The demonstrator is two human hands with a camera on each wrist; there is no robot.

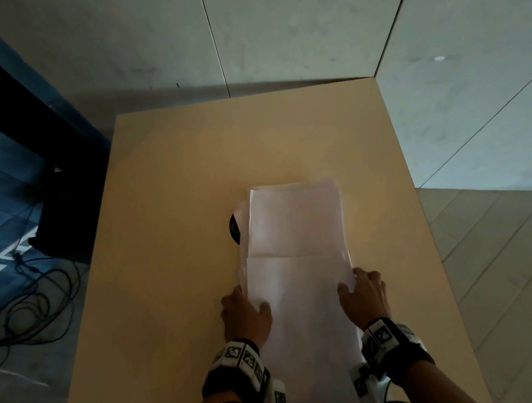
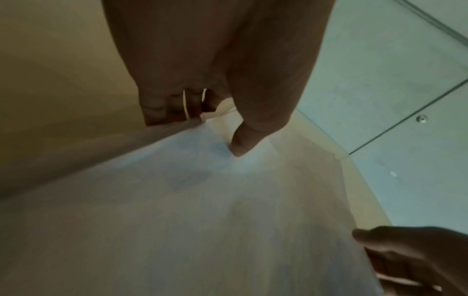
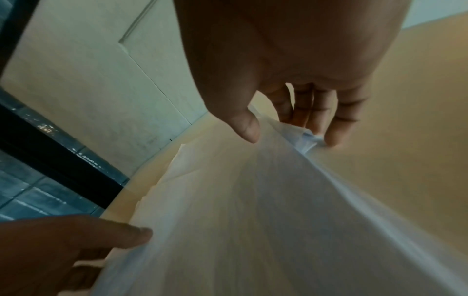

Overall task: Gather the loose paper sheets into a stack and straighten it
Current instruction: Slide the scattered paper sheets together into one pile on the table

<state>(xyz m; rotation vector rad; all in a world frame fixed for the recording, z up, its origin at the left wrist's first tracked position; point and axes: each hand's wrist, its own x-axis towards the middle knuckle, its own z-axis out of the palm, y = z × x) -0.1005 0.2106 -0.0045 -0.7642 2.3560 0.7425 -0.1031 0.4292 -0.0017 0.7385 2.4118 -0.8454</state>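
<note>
Paper sheets (image 1: 300,285) mostly gathered, lying from tabletop (image 1: 164,215) middle to near edge. Your left hand (image 1: 244,313) and right hand (image 1: 363,295) each pinch a long side, thumb on top, squeezing edges flush. Far sheets sit offset, so stack needs squaring yet.

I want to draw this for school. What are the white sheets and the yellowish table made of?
The white sheets look like thin matte paper: their edges bend and ruffle where the left hand and right hand grip them, and they seem faintly see-through in the wrist views. The table looks like smooth tan board, perhaps laminate or painted wood; no grain shows, so I can't be sure.
</note>
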